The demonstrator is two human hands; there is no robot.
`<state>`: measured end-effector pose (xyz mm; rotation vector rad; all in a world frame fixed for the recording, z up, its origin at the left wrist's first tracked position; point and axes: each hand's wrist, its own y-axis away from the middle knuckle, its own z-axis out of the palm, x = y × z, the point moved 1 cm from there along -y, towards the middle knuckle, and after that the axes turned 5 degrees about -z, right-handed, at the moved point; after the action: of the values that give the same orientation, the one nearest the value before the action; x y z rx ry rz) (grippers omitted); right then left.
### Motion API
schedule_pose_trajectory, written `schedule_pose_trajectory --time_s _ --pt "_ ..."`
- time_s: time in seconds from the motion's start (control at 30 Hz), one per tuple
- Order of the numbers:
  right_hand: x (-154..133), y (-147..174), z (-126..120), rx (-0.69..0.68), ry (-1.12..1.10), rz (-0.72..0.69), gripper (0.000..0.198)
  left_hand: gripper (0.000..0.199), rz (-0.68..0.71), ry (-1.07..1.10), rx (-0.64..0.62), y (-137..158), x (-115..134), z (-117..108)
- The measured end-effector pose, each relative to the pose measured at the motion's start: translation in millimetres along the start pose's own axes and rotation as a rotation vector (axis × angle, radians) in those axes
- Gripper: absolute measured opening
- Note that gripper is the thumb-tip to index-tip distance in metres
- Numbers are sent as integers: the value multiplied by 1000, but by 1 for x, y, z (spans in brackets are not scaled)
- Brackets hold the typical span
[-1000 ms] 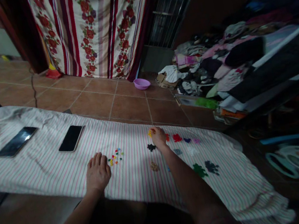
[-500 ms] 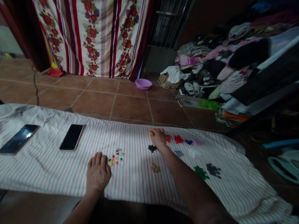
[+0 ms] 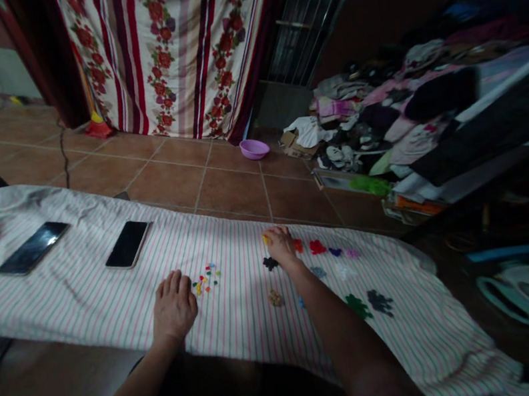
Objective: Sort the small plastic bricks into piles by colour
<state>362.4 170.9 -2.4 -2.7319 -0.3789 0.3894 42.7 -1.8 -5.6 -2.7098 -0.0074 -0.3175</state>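
Observation:
My left hand (image 3: 175, 305) lies palm down on the striped cloth (image 3: 233, 250), its fingers stretched out. Just right of its fingertips is a loose scatter of small mixed-colour pieces (image 3: 206, 279), too small to identify. At the cloth's far edge, my right hand (image 3: 281, 244) bends its fingers down against small yellow pieces (image 3: 266, 239). What its fingertips pinch, if anything, is hidden. Close by are a black cluster (image 3: 270, 263), orange pieces (image 3: 297, 245) and a red cluster (image 3: 317, 246). Nearer me sits a tan cluster (image 3: 274, 298); blue pieces (image 3: 301, 302) show beside the right forearm.
Two phones, one dark (image 3: 33, 248) and one pale-edged (image 3: 127, 244), lie to the left. Dark blue (image 3: 335, 252), pink (image 3: 351, 254), grey (image 3: 318, 272), clear (image 3: 345, 270), green (image 3: 358, 306) and dark grey (image 3: 380, 302) clusters lie right. A purple basin (image 3: 255, 149) stands on the floor.
Both hands stay in almost the same places. The right fingers shift very slightly at the yellow pieces, and the whole view moves a little.

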Motion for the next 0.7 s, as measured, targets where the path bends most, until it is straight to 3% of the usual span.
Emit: schedule_pose_trajectory --time_s 0.53,0.7 --pt "2 0 -10 17 -31 -29 33 30 30 -75 22 0 1 0" --pt "-13 0 -17 69 -116 -66 28 30 18 -59 4 0 1 -3"
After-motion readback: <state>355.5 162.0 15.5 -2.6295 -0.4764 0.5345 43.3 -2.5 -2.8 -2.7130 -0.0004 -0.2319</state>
